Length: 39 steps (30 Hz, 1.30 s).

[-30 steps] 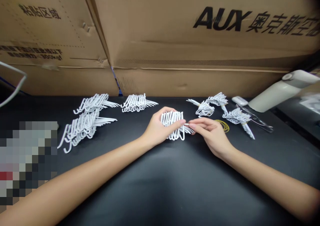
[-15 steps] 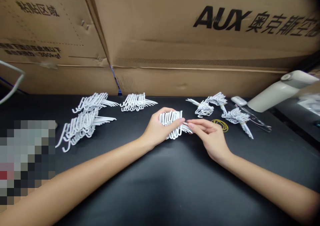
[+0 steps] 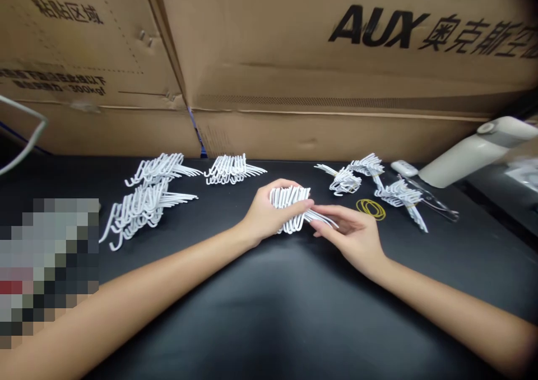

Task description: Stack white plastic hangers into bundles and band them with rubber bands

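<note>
My left hand (image 3: 263, 209) is wrapped round a bundle of white wire hooks (image 3: 290, 206), thumb across the front. The bent ends stand in a row in its grip, and the straight stems fan out to the right. My right hand (image 3: 353, 234) is at those stems, with its thumb below and its fingers above and behind them. Its fingertips are partly hidden. Just right of this hand, several yellow rubber bands (image 3: 370, 209) lie on the black table (image 3: 290, 301).
Loose piles of white hooks (image 3: 138, 209) lie at the left, with another pile (image 3: 229, 170) at the back. Tied hook bundles (image 3: 347, 180), a white case (image 3: 404, 168) and a pale bottle (image 3: 458, 156) are at the right. Large cardboard boxes (image 3: 315, 49) stand behind.
My right thumb has shifted down and its fingers have parted a little, so more of the stems show between them. My left hand keeps its grip. The view has shifted slightly.
</note>
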Motion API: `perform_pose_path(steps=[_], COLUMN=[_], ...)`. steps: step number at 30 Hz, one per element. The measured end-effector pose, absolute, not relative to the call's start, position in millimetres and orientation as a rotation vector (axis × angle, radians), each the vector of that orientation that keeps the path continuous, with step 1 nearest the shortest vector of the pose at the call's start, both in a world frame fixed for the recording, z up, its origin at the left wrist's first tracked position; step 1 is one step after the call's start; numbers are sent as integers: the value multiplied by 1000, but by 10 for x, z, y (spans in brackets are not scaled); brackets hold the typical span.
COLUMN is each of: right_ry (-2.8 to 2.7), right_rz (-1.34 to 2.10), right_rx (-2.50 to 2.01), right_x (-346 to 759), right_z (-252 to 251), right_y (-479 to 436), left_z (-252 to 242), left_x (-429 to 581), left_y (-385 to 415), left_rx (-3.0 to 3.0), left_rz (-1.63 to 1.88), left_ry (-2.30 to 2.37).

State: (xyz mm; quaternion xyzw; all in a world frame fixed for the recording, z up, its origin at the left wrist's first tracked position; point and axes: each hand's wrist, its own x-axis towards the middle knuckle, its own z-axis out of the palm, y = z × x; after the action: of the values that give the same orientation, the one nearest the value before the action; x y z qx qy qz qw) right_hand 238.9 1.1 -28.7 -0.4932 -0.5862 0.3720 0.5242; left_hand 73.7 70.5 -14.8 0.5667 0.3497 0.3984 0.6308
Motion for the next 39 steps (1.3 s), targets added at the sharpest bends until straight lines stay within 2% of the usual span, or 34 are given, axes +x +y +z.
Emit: perform_pose_path(steps=[8, 15, 39], right_ry=[-1577, -1570, -1691], right_rz=[662, 628, 507], right_rx=[-1104, -1072, -1022], right_x=[2392, 2418, 2421], right_z=[-287, -281, -280], right_y=[-18, 22, 5], left_z=[-132, -102, -91], left_x=[723, 663, 684], left_y=[724, 794, 794], left_rx=[1296, 1156, 970], left_rz=[853, 654, 665], left_ry=[764, 638, 668])
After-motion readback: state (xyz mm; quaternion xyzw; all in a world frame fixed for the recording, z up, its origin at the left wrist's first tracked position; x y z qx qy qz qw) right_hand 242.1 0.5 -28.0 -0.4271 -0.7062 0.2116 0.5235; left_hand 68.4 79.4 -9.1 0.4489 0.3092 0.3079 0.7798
